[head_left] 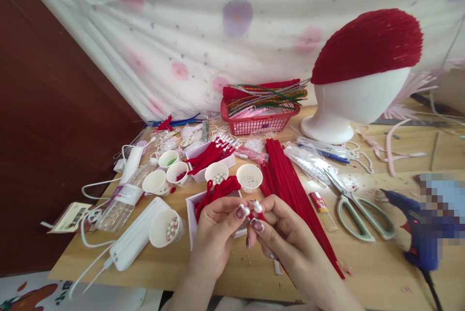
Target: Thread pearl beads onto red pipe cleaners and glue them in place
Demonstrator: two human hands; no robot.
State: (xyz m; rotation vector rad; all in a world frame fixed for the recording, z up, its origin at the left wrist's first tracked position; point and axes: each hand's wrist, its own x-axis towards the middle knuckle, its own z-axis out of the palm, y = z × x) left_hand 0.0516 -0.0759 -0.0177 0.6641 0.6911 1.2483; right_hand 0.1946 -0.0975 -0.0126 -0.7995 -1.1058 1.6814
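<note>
My left hand and my right hand meet over the front of the table. Thumb and finger of my left hand are pinched on a white pearl bead. Right beside it, a second, larger pearl bead sits between the fingertips of my right hand, with a bit of red showing behind it. Below and behind the hands lies a white box with looped red chenille stems. Long red chenille stems run past my right hand. How the beads are joined to the red piece is hidden by the fingers.
Paper cups of beads, a power strip and a bottle stand left and centre. Scissors and a blue glue gun lie right. Behind are a red basket and a white foam head with a red cap.
</note>
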